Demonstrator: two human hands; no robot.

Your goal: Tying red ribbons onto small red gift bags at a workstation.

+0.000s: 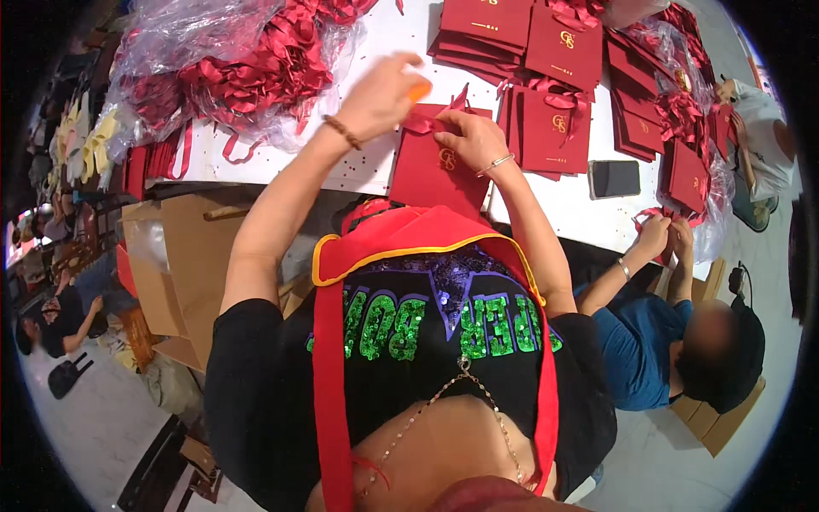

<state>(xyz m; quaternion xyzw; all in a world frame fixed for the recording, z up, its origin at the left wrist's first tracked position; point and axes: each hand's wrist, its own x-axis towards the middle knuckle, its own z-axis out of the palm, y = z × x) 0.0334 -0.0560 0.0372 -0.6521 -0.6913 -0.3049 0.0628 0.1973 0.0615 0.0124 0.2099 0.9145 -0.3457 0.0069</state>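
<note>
A dark red paper gift bag [435,175] with gold print lies flat on the white table in front of me. A shiny red ribbon [420,124] crosses its top edge. My right hand [478,141], with a bracelet at the wrist, rests over the bag's top, thumb and fingers closed on the ribbon. Above and left of the bag is my left hand [380,98], beaded band on the wrist, slightly blurred. Its fingers are apart. Something small and orange [418,91] shows at its thumb side; whether it is worn or held, I cannot make out.
Stacks of red bags [554,128] lie right of my work, and a heap of red ribbons in clear plastic [264,68] lies at the far left. A dark phone [614,178] sits nearby. On the right, a co-worker's hands [665,237] handle ribbon. Cardboard boxes [183,264] stand left.
</note>
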